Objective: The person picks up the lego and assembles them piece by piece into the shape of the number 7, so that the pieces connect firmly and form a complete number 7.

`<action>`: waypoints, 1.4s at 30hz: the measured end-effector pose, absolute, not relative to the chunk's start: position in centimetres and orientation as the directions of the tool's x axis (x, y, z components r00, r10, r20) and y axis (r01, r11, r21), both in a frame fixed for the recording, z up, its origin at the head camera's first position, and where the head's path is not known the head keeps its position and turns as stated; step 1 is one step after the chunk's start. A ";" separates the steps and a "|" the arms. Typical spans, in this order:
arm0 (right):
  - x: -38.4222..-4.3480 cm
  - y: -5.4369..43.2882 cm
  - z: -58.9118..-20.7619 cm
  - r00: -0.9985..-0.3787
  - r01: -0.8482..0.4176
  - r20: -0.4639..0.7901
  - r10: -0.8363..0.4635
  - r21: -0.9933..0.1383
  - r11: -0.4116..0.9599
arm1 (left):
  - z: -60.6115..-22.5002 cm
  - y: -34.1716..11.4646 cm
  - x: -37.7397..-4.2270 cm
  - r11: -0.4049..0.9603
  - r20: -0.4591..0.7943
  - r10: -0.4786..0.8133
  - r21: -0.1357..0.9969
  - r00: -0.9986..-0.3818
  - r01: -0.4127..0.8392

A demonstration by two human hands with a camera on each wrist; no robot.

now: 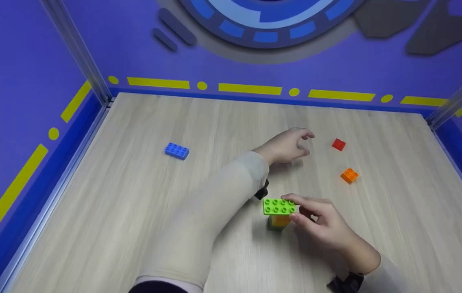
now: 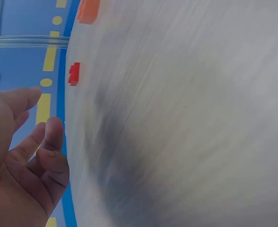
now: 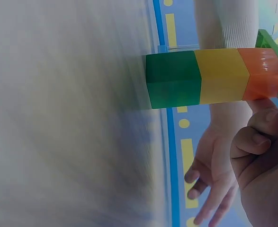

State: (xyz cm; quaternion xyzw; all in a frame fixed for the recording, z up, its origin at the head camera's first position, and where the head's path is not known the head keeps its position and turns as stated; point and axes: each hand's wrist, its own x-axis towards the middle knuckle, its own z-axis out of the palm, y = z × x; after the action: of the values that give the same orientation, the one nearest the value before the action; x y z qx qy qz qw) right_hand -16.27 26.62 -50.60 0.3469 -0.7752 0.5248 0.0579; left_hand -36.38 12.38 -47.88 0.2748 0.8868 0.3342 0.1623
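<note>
Pinching the light green brick (image 1: 278,206) at its 3 o'clock edge, the right hand (image 1: 328,221) uses its thumb and a finger. That brick sits at the top of a little tower, with its bumps facing up. It is longer than the blocks below and sticks out past them. Under it come an orange block (image 3: 266,73), then a yellow block (image 3: 222,75), then a dark green block (image 3: 174,79) at the bottom. I can't tell if the bottom touches the table (image 1: 113,203).

From the tower in the head view, the left hand (image 1: 286,146) is at 12 o'clock, up over the table. Its fingers are loose and a bit bent, with gaps between them. They point to 3 o'clock, near a small red brick (image 1: 338,144) but apart from it.

Also from the tower, the red brick is at 1 o'clock, and a small orange brick (image 1: 349,175) is at 2 o'clock. A blue brick (image 1: 177,151) lies well away at 10 o'clock. The left arm has a pale sleeve (image 1: 198,219).
</note>
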 end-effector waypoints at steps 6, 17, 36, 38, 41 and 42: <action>-16.4 26.6 -50.7 -0.721 -0.638 0.504 -0.476 -0.751 0.170 | -47.9 14.9 -37.6 0.642 -0.111 0.580 0.672 -0.807 0.370; -16.2 26.1 -50.4 -0.714 -0.632 0.483 -0.507 -0.756 0.171 | -49.2 18.4 -38.8 0.749 -0.086 0.522 0.521 -0.849 0.408; -16.3 26.3 -50.9 -0.660 -0.689 0.568 -0.492 -0.718 0.096 | -50.7 20.5 -39.5 0.726 -0.053 0.628 0.399 -0.777 0.560; -16.3 26.4 -51.1 -0.669 -0.684 0.562 -0.487 -0.722 0.107 | -50.8 20.7 -39.6 0.709 -0.031 0.639 0.410 -0.768 0.574; -16.4 26.6 -51.3 -0.675 -0.684 0.557 -0.484 -0.719 0.127 | -51.1 20.9 -39.7 0.688 -0.011 0.657 0.418 -0.754 0.593; -16.4 26.6 -51.4 -0.676 -0.685 0.557 -0.483 -0.716 0.133 | -51.2 21.0 -39.7 0.683 -0.005 0.662 0.416 -0.750 0.600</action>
State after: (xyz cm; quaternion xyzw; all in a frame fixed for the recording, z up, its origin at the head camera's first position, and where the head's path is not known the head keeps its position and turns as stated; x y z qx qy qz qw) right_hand -16.44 26.63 -51.36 0.3910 -0.7466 0.5297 0.0954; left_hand -39.71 21.00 -51.19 0.3450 0.9141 0.1985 0.0777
